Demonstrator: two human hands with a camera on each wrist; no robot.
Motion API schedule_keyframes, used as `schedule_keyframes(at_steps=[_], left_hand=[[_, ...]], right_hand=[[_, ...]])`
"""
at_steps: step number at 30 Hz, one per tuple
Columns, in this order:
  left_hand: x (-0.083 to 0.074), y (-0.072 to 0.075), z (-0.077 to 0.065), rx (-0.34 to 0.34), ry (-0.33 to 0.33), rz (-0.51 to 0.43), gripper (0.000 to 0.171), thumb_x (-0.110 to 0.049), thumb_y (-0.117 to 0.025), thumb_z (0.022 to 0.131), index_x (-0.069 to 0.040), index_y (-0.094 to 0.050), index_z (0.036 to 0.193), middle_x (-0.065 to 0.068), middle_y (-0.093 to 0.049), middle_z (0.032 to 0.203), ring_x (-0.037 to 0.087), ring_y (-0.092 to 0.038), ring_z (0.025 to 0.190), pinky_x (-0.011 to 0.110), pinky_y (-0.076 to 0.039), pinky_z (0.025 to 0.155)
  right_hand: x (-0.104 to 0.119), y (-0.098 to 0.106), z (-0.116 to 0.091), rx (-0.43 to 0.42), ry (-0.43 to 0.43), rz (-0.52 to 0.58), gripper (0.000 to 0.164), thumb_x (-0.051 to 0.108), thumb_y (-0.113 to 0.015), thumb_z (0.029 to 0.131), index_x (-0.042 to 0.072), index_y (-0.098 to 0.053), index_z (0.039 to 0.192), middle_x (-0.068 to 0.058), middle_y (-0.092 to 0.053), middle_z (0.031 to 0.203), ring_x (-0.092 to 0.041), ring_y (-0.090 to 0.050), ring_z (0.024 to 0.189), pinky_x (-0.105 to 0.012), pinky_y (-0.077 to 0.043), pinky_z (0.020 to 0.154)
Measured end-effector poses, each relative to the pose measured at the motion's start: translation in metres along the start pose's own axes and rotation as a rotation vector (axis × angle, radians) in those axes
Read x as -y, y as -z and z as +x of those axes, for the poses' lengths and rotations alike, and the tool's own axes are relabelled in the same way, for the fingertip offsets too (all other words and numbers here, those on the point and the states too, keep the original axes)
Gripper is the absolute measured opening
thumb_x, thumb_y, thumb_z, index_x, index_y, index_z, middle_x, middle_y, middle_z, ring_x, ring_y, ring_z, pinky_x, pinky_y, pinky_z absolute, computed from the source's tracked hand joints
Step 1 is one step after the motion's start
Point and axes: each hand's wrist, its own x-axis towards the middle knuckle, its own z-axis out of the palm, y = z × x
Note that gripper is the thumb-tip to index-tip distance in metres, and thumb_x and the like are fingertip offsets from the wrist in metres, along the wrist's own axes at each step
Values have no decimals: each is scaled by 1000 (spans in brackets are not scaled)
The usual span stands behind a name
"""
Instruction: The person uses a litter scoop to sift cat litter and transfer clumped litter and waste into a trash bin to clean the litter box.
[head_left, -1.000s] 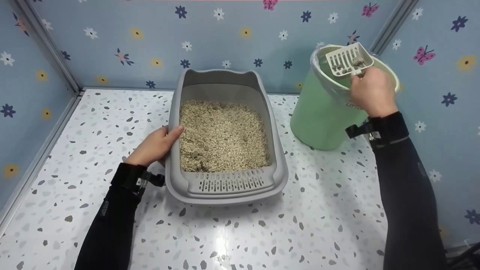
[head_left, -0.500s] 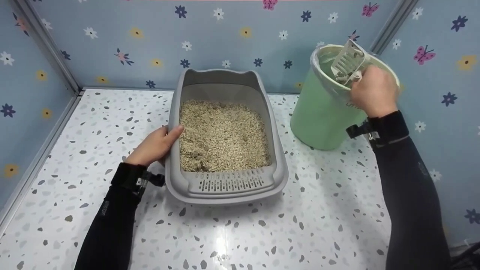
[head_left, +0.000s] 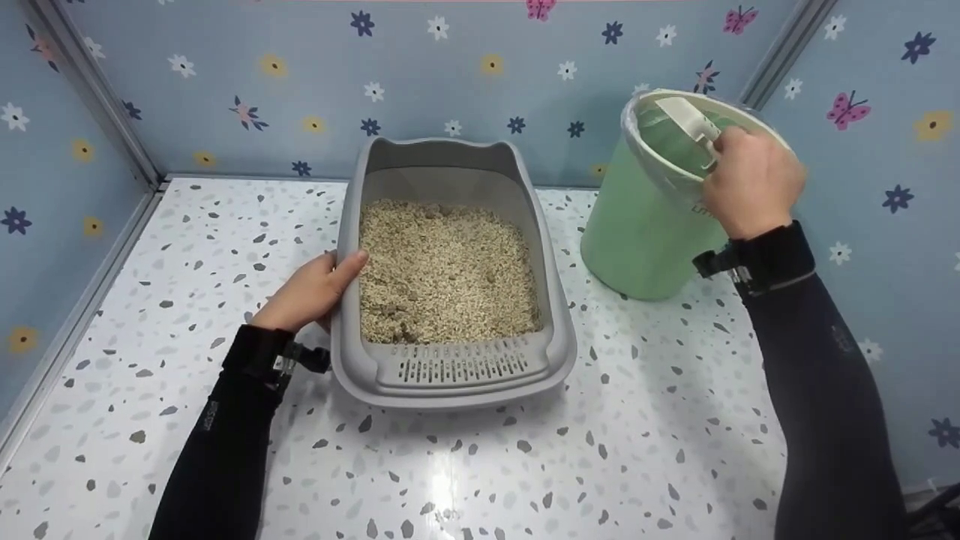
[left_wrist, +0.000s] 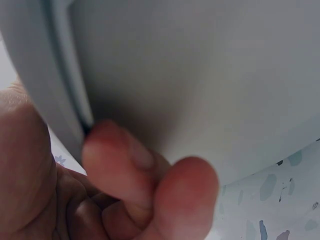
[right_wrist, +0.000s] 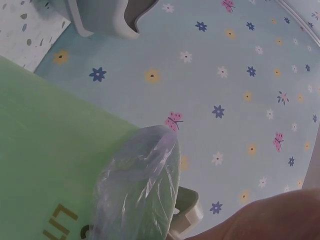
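A grey litter box [head_left: 450, 394] holding tan, grainy cat litter [head_left: 450, 270] stands on the speckled surface. My left hand [head_left: 311, 289] grips its left rim, thumb on top; in the left wrist view the curled fingertips [left_wrist: 185, 195] lie under the rim against the outer wall. At the right, my right hand [head_left: 754, 180] holds a white litter scoop [head_left: 686, 118] by its handle over the mouth of a green bin [head_left: 649, 232]. The scoop is tilted edge-on, so its slotted face is hidden. The right wrist view shows only part of the scoop [right_wrist: 187, 210] past the bin rim.
A clear plastic liner [right_wrist: 142, 175] is folded over the rim of the bin, which stands right of the litter box. Flower-patterned walls [head_left: 420, 82] enclose the back and both sides. The white speckled surface [head_left: 465, 472] extends in front of the box.
My right hand has turned the scoop over, from face up with grey clumps on it to edge-on above the bin; no clumps show on it now. The left hand and litter box have stayed still.
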Motion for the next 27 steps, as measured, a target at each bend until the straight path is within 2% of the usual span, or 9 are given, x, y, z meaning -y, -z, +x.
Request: schedule_keyframes(at_steps=[6, 10, 13, 16, 19, 22, 24, 27], left_hand=[[0, -1, -1, -10, 1, -3, 90, -77, -45, 110, 5, -52, 145, 22, -68, 100, 33, -74, 70, 53, -69, 59], [-1, -1, -2, -12, 3, 1, 93, -80, -45, 108, 4, -52, 146, 23, -67, 101, 34, -75, 72, 52, -69, 60], [-1, -1, -2, -7, 4, 7, 99, -85, -45, 104, 4, -51, 145, 23, -68, 102, 34, -75, 72, 52, -69, 61], [-1, -1, -2, -6, 4, 8, 98, -85, -45, 104, 4, -52, 145, 23, -68, 102, 33, -75, 71, 52, -69, 60], [-1, 0, -2, -7, 4, 9, 92, -80, -45, 108, 4, -52, 145, 22, -68, 102, 32, -74, 70, 51, -69, 59], [-1, 0, -2, -5, 4, 6, 87, -74, -45, 112, 5, -51, 147, 22, -68, 101, 31, -74, 69, 51, -69, 58], [-1, 0, -1, -4, 7, 3, 86, -73, -45, 112, 4, -51, 148, 22, -68, 101, 31, -74, 69, 51, -69, 59], [-1, -1, -2, 0, 13, 0, 90, -78, -45, 109, 3, -51, 148, 22, -68, 101, 32, -74, 70, 51, -69, 59]], right_hand=[[0, 0, 0, 7, -11, 4, 47, -6, -57, 87, -6, -74, 130, -35, -69, 123, -57, -64, 106, -80, -52, 79], [-2, 4, 2, 34, -73, 60, 46, -1, -53, 93, -11, -70, 135, -37, -64, 128, -56, -61, 111, -78, -53, 88], [0, 9, 1, 47, -123, 133, 43, 7, -56, 102, -12, -68, 138, -35, -63, 132, -51, -58, 116, -69, -52, 96], [7, 17, -4, 56, -140, 201, 44, 17, -64, 107, -9, -67, 143, -29, -63, 134, -42, -56, 116, -54, -50, 94], [23, 23, -15, 40, -111, 249, 42, 23, -68, 109, -2, -71, 142, -23, -67, 134, -34, -57, 111, -42, -46, 88], [45, 25, -27, 32, -56, 303, 39, 23, -71, 109, 1, -73, 141, -18, -68, 131, -27, -56, 107, -37, -46, 86], [59, 23, -35, 43, -5, 356, 36, 20, -73, 108, 1, -74, 138, -17, -68, 125, -25, -55, 103, -35, -45, 85], [78, 11, -42, 106, 80, 439, 32, 16, -76, 105, -1, -75, 132, -16, -68, 116, -23, -54, 95, -32, -46, 78]])
